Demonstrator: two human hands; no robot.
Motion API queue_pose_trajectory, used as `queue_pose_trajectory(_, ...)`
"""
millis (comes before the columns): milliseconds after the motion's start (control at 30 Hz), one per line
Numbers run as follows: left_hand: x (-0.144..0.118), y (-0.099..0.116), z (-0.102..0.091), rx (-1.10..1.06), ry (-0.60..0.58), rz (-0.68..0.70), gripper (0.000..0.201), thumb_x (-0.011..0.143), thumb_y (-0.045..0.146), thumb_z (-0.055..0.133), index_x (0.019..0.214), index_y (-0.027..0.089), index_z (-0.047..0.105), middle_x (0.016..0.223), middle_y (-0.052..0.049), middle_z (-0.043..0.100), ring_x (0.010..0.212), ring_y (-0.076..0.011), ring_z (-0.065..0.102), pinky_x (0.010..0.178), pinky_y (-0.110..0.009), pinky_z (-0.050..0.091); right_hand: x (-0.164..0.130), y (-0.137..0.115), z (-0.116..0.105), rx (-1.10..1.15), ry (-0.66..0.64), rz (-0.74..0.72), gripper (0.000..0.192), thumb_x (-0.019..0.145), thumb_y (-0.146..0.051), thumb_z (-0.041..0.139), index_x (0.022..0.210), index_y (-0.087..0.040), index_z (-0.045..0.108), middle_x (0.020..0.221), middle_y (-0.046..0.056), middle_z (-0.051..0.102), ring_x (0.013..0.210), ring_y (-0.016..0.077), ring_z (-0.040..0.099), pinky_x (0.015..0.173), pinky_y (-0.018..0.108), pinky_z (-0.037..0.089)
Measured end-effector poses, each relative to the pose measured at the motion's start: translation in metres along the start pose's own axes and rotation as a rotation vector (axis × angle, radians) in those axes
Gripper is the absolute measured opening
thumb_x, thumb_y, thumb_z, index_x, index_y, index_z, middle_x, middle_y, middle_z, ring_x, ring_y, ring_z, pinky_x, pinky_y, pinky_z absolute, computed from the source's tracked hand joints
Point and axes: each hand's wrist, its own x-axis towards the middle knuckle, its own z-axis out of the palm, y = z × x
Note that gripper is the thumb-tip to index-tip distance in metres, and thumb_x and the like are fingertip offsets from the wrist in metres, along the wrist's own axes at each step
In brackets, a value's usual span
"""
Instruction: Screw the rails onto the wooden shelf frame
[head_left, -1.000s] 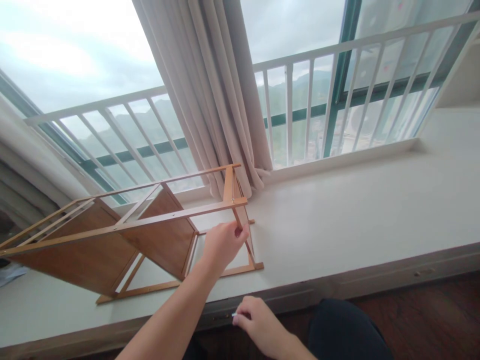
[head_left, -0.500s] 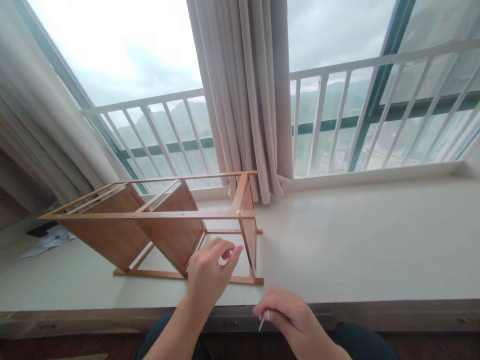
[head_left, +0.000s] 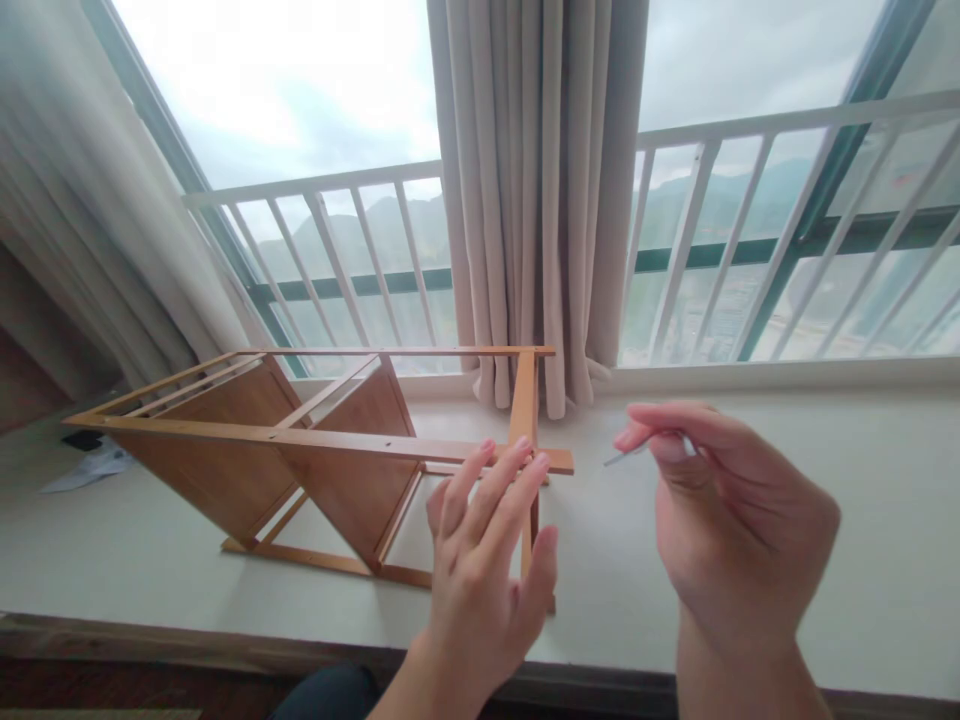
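A wooden shelf frame point(head_left: 345, 435) lies on its side on the white ledge, its panels slanting between the rails. My left hand point(head_left: 487, 560) is over the right end of its upper front rail, fingers stretched and apart. The fingertips overlap the rail; whether they press on it I cannot tell. My right hand point(head_left: 739, 510) is raised to the right of the frame, clear of it. Pinched between its thumb and fingers is a thin metal hex key point(head_left: 626, 457), its tip pointing left toward the rail's end. Part of the key is hidden by the fingers.
Behind the frame hangs a beige curtain point(head_left: 540, 200), its hem on the white ledge point(head_left: 615, 560). A white railing point(head_left: 712, 200) runs along the windows. Papers and a dark item point(head_left: 82, 440) lie at the far left. The ledge's dark front edge point(head_left: 187, 650) is close to me.
My left hand has opened from a pinch and shifted right to the rail's end. My right hand has risen from the ledge's front edge with the hex key. The view has shifted left.
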Motion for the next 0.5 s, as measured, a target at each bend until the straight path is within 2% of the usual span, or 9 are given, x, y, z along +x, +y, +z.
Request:
queue_pose_trajectory(67, -0.002, -0.004, 0.001, -0.008, -0.009, 0.007, 0.068, 0.097, 0.024, 0.060, 0.162, 0.035, 0.043, 0.148, -0.004, 0.067, 0.148, -0.0306, 0.051, 0.117, -0.051, 0.048, -0.001, 0.009, 0.006, -0.030, -0.002, 0.022, 0.023, 0.097, -0.012, 0.068, 0.107, -0.026, 0.083, 0.083, 0.000, 0.075, 0.073, 0.0151, 0.068, 0.068, 0.029, 0.052)
queue_pose_trajectory(167, -0.002, -0.009, 0.001, -0.023, -0.022, 0.018, 0.068, 0.096, 0.024, 0.061, 0.161, 0.035, 0.045, 0.148, -0.004, 0.067, 0.145, -0.0310, 0.053, 0.117, -0.051, 0.048, 0.000, 0.016, 0.015, -0.129, -0.103, 0.050, 0.026, 0.099, -0.011, 0.065, 0.110, -0.027, 0.083, 0.088, 0.000, 0.075, 0.078, 0.0157, 0.069, 0.074, 0.030, 0.055)
queue_pose_trajectory(300, 0.000, -0.012, 0.003, -0.041, -0.031, 0.040, 0.059, 0.095, 0.020, 0.062, 0.154, 0.026, 0.054, 0.151, -0.006, 0.066, 0.145, -0.0289, 0.052, 0.120, -0.046, 0.046, 0.007, 0.019, 0.021, -0.196, -0.199, 0.052, 0.029, 0.101, -0.011, 0.062, 0.113, -0.028, 0.082, 0.088, 0.000, 0.074, 0.080, 0.0159, 0.069, 0.077, 0.030, 0.057)
queue_pose_trajectory(367, 0.001, -0.013, 0.004, -0.052, -0.030, 0.050, 0.055, 0.095, 0.018, 0.062, 0.149, 0.021, 0.058, 0.152, -0.009, 0.064, 0.146, -0.0279, 0.050, 0.121, -0.043, 0.044, 0.011, 0.020, 0.021, -0.208, -0.300, 0.071, 0.029, 0.101, -0.011, 0.063, 0.115, -0.029, 0.081, 0.089, -0.001, 0.074, 0.080, 0.0150, 0.069, 0.076, 0.029, 0.057)
queue_pose_trajectory(500, 0.003, -0.014, 0.004, -0.079, -0.019, 0.052, 0.052, 0.094, 0.018, 0.062, 0.147, 0.018, 0.059, 0.158, -0.012, 0.058, 0.150, -0.0285, 0.047, 0.123, -0.043, 0.042, 0.013, 0.019, 0.021, -0.212, -0.394, 0.100, 0.031, 0.102, -0.011, 0.062, 0.117, -0.030, 0.080, 0.090, -0.002, 0.074, 0.082, 0.0138, 0.069, 0.075, 0.027, 0.056)
